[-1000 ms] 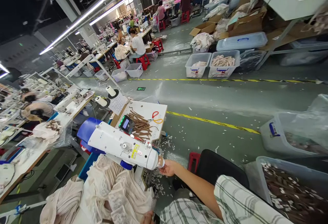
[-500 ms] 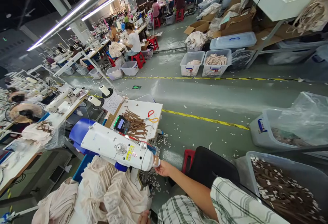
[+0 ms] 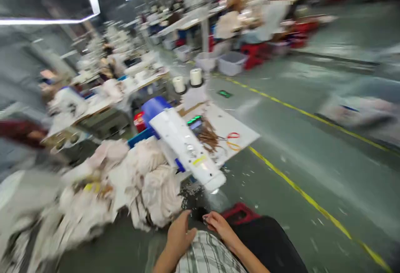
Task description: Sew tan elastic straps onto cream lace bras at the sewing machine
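Note:
Low in front of my plaid top, my left hand (image 3: pixel 180 234) has its thumb apart from its fingers and nothing visible in it. My right hand (image 3: pixel 219 226) is beside it, fingers drawn together in a pinch; a small dark bit shows at the fingertips, too blurred to name. Beyond both hands stands a white and blue sewing machine (image 3: pixel 184 144), touched by neither. Piles of cream garments (image 3: pixel 161 194) lie on the table to its left, nearest to my left hand.
Scissors (image 3: pixel 233 141), brown strips (image 3: pixel 208 135) and a small display unit (image 3: pixel 195 123) lie on the white tabletop (image 3: pixel 240 125). Two thread cones (image 3: pixel 196 77) stand behind. A black chair (image 3: pixel 270 244) and a red stool (image 3: pixel 240 213) are at the right. A person (image 3: pixel 275 16) sits farther off.
The view has swung left and blurred. My right hand has left the sewing machine's end and come back near my body. My left hand, barely visible by the garments before, now shows fully.

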The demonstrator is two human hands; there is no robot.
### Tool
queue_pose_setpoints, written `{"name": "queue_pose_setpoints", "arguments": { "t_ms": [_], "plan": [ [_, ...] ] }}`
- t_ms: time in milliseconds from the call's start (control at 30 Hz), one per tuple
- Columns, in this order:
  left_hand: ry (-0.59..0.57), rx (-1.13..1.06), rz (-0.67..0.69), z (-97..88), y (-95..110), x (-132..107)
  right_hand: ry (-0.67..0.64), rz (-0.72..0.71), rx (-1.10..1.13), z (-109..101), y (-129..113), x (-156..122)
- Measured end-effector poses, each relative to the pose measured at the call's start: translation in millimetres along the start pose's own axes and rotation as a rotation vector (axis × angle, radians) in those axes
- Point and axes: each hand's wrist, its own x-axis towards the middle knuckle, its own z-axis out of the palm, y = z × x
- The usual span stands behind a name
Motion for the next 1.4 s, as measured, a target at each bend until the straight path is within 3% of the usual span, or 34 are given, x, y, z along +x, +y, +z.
{"name": "queue_pose_setpoints", "arguments": {
  "t_ms": [100, 267, 367, 467, 567, 633, 800, 933, 1033, 1133, 1233, 1333, 1400],
  "plan": [
    [-0.025, 0.029, -0.076, 7.6, -3.7, -13.8, -0.226, -0.002, -0.342, 32.9, 11.5, -2.9],
    [0.03, -0.12, -0.192, 11.1, -43.3, -40.9, -0.438, -0.015, -0.623, 75.9, 25.7, 8.2],
    [0.075, -0.191, -0.221, 11.2, -62.5, -59.8, -0.462, 0.065, -0.52, 97.3, 30.4, 10.0],
    [0.153, -0.263, -0.287, 5.5, -82.4, -74.8, -0.421, 0.282, -0.259, 124.6, 34.2, 11.9],
    [0.249, -0.351, -0.389, -4.1, -110.0, -89.4, -0.392, 0.493, -0.108, 161.8, 39.6, 19.4],
    [0.315, -0.422, -0.443, -12.1, -134.8, -100.3, -0.398, 0.553, -0.083, 192.4, 44.7, 28.1],
    [0.487, -0.617, -0.451, -38.9, -221.1, -130.5, -0.412, 0.529, -0.145, 288.4, 67.3, 58.4],
    [0.63, -0.8, -0.414, -66.2, -306.6, -158.8, -0.331, 0.472, -0.216, 378.2, 98.5, 81.2],
    [0.729, -0.967, -0.41, -85.7, -375.4, -187.9, -0.405, 0.389, -0.309, 443.4, 122.1, 92.1],
    [0.833, -1.112, -0.428, -98.4, -445.8, -227.4, -0.486, 0.328, -0.472, 504.1, 136.3, 99.7],
    [0.928, -1.206, -0.49, -100.6, -508.9, -275.3, -0.467, 0.284, -0.687, 566.9, 140.1, 108.0],
    [1.019, -1.253, -0.592, -96.3, -552.3, -324.7, -0.495, 0.128, -0.946, 635.3, 140.0, 118.1],
    [1.083, -1.268, -0.675, -92.1, -567.1, -354.4, -0.591, -0.032, -1.042, 682.3, 142.2, 124.6]
  ]
}}
